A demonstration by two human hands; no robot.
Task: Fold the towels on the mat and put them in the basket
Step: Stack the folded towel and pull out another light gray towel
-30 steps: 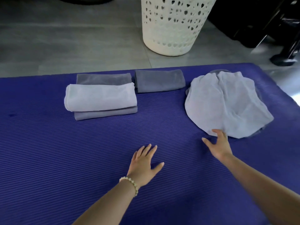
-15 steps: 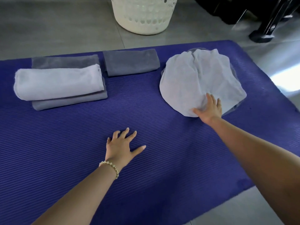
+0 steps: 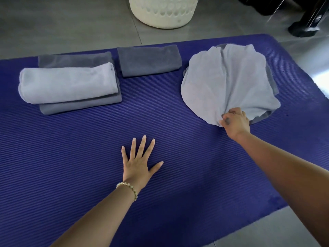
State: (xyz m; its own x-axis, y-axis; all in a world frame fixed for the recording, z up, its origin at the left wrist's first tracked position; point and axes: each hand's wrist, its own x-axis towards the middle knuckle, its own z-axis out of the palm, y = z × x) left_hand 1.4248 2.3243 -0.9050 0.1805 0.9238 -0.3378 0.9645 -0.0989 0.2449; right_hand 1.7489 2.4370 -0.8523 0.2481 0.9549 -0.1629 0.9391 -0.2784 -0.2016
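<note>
Grey floor tiles [image 3: 71, 24] surround the purple ribbed mat [image 3: 89, 148], our landmark, which fills most of what we see. Beyond the mat's far edge stands the white perforated basket [image 3: 162, 16], on the floor and cut off at the top of the view.

On the mat's far right part lies the crumpled pale towel [image 3: 226, 81], spread loosely over a darker grey towel [image 3: 271, 81] that shows only at its right and near edges. At the mat's far left we see a folded pale towel [image 3: 67, 84] resting on a folded dark grey one [image 3: 80, 106], with another dark grey folded towel [image 3: 74, 59] just behind them. Near the middle of the mat's far edge lies one more folded dark grey towel [image 3: 148, 60], apart from the stack.

Our right hand [image 3: 235, 122] has its grip clenched on the near edge of the crumpled pale towel, pinching the cloth. Our left hand [image 3: 138, 163] lies flat on the bare middle of the mat, fingers spread, grip released, a bead bracelet [image 3: 128, 188] on the wrist.
</note>
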